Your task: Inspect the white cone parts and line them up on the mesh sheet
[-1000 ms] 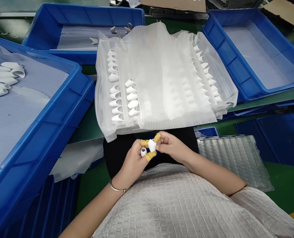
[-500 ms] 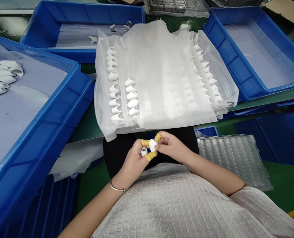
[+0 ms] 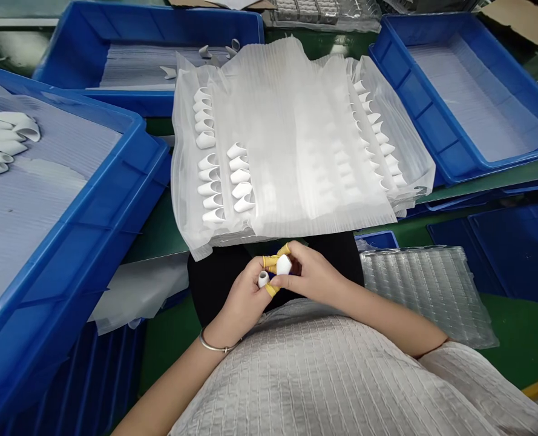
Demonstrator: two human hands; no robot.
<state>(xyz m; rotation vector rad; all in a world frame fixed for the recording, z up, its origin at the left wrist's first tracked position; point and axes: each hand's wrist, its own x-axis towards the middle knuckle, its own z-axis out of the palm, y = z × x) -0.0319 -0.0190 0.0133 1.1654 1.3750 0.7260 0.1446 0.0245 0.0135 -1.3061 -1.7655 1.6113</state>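
Over my lap, my left hand (image 3: 246, 287) is closed around a small white hollow part (image 3: 263, 279), its round open end facing up. Yellow finger cots cover some fingertips of both hands. A second white part (image 3: 284, 264), smooth and rounded, sits between the fingers of my right hand (image 3: 311, 269); my left fingertips touch it too or lie right beside it. In front of my hands, a tray stack draped with translucent foam sheet (image 3: 287, 133) bears rows of similar white hollow parts (image 3: 241, 175), some under the sheet.
A blue bin (image 3: 127, 163) at left holds several white parts (image 3: 12, 136). Another blue bin (image 3: 160, 24) stands behind it with a few pieces. A third blue bin (image 3: 432, 97) is at right, lined with foam sheet. Clear plastic trays (image 3: 427, 290) lie low at right.
The white part between my hands has been turned and shifted slightly right. My right fingers have changed their hold on it. My left hand stays nearly in place.
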